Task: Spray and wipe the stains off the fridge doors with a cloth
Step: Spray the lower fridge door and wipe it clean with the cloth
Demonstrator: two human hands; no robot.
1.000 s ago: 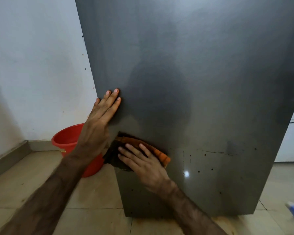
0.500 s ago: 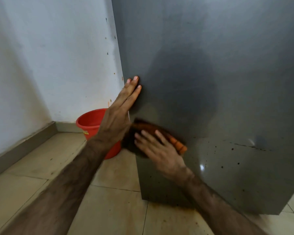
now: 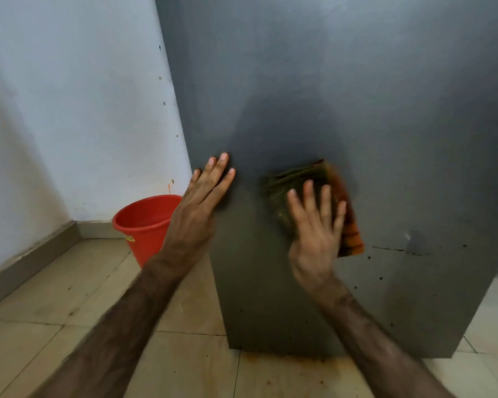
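A tall grey fridge door (image 3: 357,110) fills the middle and right of the view. Dark specks and a thin streak (image 3: 385,248) mark its lower right part. My right hand (image 3: 316,225) presses a folded brown and orange cloth (image 3: 348,225) flat against the door, fingers spread upward. My left hand (image 3: 204,196) lies flat and empty on the door near its left edge, fingers together. No spray bottle is in view.
A red bucket (image 3: 144,222) stands on the tiled floor (image 3: 69,297) between the fridge's left side and the white wall (image 3: 69,110). A grey skirting board runs along the wall. Rusty stains mark the floor below the fridge's bottom edge.
My right hand slid the cloth rightward and slightly up, away from my left hand, and turned its fingers upward. My left hand stayed on the door's left edge. The view shifted.
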